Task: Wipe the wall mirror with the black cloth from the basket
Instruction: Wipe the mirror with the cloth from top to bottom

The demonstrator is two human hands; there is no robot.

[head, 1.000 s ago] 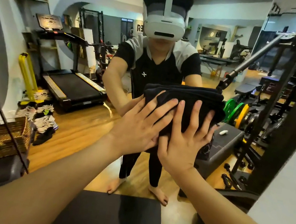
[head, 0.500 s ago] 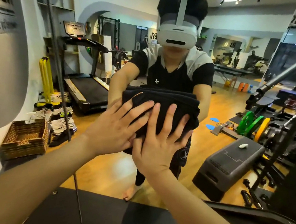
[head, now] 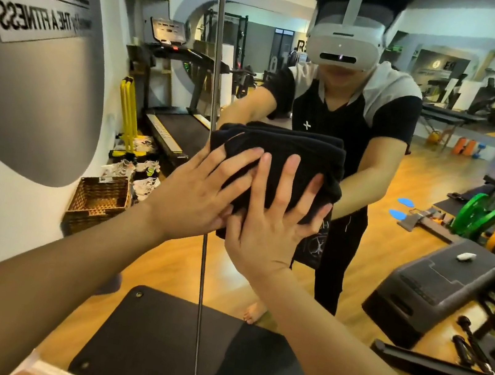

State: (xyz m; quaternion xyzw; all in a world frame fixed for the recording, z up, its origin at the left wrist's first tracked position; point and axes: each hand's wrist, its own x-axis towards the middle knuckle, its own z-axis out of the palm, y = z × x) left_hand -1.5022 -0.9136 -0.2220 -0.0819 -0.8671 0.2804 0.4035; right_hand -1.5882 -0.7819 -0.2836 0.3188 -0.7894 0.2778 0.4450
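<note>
The folded black cloth (head: 290, 155) lies flat against the wall mirror (head: 400, 195), at chest height. My left hand (head: 196, 192) presses on the cloth's left part with straight, spread fingers. My right hand (head: 269, 223) presses on its lower right part, fingers straight and spread too. The two hands touch at the thumbs. A vertical seam (head: 215, 117) between mirror panels runs just behind my left hand. The woven basket (head: 98, 202) shows in the reflection at the lower left, on the floor by the wall.
The mirror reflects a person wearing a headset, a treadmill (head: 173, 117), shoes (head: 142, 167), a black step platform (head: 432, 281) and weight plates (head: 478, 214). A black mat (head: 169, 346) lies at the mirror's foot. A grey wall sign (head: 40, 12) is at upper left.
Both hands have slid the cloth leftward across the mirror, up to the panel seam. The view has turned left with them.
</note>
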